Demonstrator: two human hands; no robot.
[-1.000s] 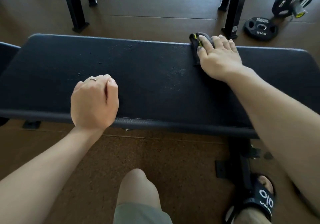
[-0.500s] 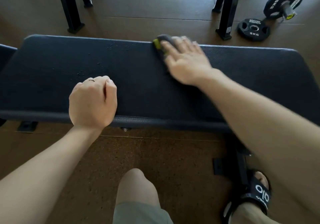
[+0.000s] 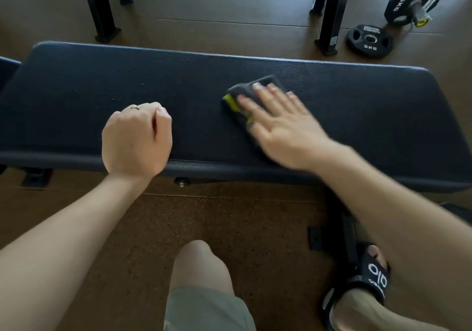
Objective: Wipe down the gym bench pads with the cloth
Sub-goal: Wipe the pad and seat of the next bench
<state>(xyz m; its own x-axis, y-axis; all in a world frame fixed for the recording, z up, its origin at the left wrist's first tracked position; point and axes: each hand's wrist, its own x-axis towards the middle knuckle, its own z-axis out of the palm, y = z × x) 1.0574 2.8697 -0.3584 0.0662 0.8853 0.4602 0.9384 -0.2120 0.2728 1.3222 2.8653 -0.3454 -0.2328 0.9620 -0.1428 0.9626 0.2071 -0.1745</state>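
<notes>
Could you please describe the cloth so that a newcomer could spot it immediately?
On the long dark bench pad, look under the flat right hand. The cloth is a dark folded pad, set apart by its bright yellow-green edge.

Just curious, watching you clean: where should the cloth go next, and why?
Probably slide the cloth left under the right hand: droplets dot the pad beyond the resting left hand, apparently unwiped.
</notes>
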